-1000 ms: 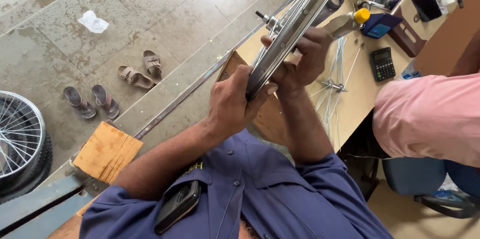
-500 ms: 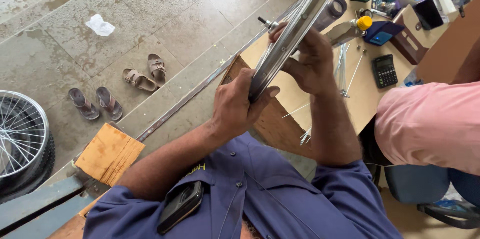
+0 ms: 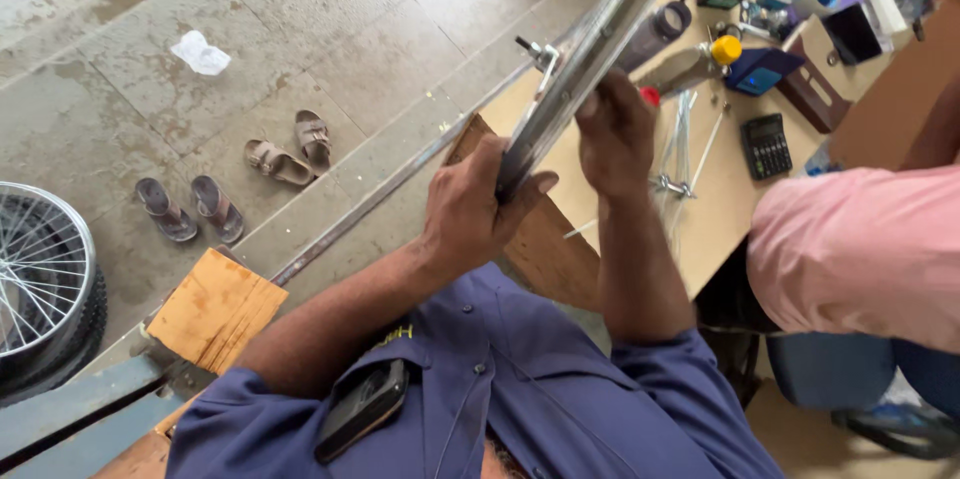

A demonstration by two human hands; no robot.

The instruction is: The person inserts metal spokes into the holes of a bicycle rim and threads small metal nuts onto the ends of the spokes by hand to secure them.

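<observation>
A shiny metal wheel rim (image 3: pixel 585 59) stands on edge in front of me, running up and to the right over a tan workbench (image 3: pixel 715 219). My left hand (image 3: pixel 470 209) grips its lower end, thumb laid along the metal. Just above it, my right hand (image 3: pixel 615 129) is closed around the rim's right side. Thin spokes (image 3: pixel 680 139) hang behind the rim and lie on the bench. I wear a blue shirt with a dark phone (image 3: pixel 362 407) in its chest pocket.
A person in a pink shirt (image 3: pixel 860 249) sits at the right. On the bench lie a black calculator (image 3: pixel 766 145), tape rolls and small tools. Two pairs of sandals (image 3: pixel 240 179) rest on the concrete floor, a spoked bicycle wheel (image 3: pixel 40 279) at the left, a wooden block (image 3: pixel 215 307) nearby.
My right hand has slid up the rim and now sits higher and farther from my left hand. The view has shifted slightly, so the bench shows more.
</observation>
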